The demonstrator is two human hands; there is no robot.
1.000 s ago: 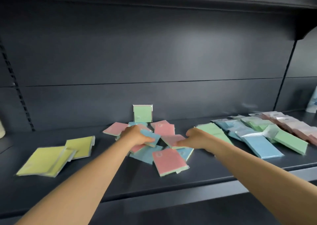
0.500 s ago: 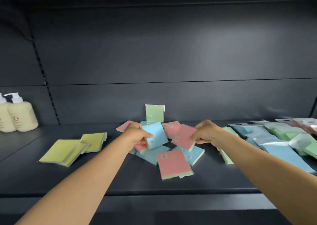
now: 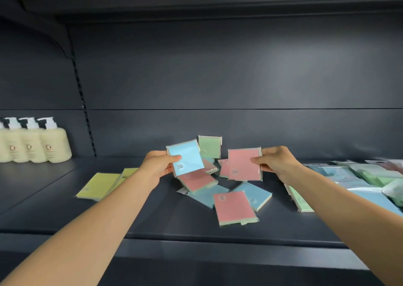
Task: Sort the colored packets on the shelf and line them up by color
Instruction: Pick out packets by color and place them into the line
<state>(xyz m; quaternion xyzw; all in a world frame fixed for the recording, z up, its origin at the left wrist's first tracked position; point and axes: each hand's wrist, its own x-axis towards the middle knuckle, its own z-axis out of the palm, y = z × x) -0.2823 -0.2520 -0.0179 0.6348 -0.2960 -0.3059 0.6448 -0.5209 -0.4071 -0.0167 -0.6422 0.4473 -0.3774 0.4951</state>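
My left hand pinches a light blue packet and holds it up above the pile. My right hand pinches a pink packet, also raised. Under them, a loose heap of pink packets and blue packets lies on the dark shelf. One green packet leans upright against the back wall. Yellow-green packets lie flat to the left.
Several cream pump bottles stand at the far left on the neighbouring shelf section. A spread of blue, green and pinkish packets covers the right end. A green packet lies under my right forearm.
Both hands have lifted their packets higher off the pile and turned them face up. The view has shifted left, bringing more bottles in.
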